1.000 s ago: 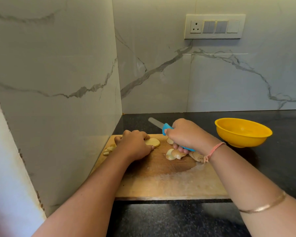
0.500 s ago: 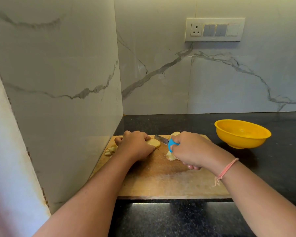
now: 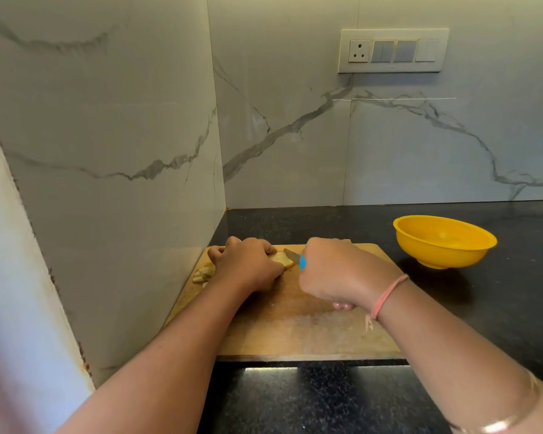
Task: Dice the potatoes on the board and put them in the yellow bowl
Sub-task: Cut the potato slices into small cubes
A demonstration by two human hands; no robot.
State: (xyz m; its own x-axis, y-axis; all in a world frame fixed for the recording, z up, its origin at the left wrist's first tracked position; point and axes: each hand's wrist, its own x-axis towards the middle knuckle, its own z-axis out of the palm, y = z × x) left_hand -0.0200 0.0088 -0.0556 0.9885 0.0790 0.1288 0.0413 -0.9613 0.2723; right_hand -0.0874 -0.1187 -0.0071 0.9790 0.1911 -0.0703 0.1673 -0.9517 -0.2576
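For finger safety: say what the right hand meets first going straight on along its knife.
Likely the potato piece under the left hand; the right hand aims its knife there.

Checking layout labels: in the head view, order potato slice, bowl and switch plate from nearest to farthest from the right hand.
1. potato slice, just left of the right hand, under the left hand.
2. bowl, off to its right.
3. switch plate, up on the back wall.

Both forearms reach forward, converging. Left hand (image 3: 248, 266) knuckles up, fingers curled, holding down potato (image 3: 283, 260). Right hand (image 3: 342, 270) fisted round knife (image 3: 302, 263), fingertips (image 3: 342, 306) showing beneath; thumb probably tucked, hidden.
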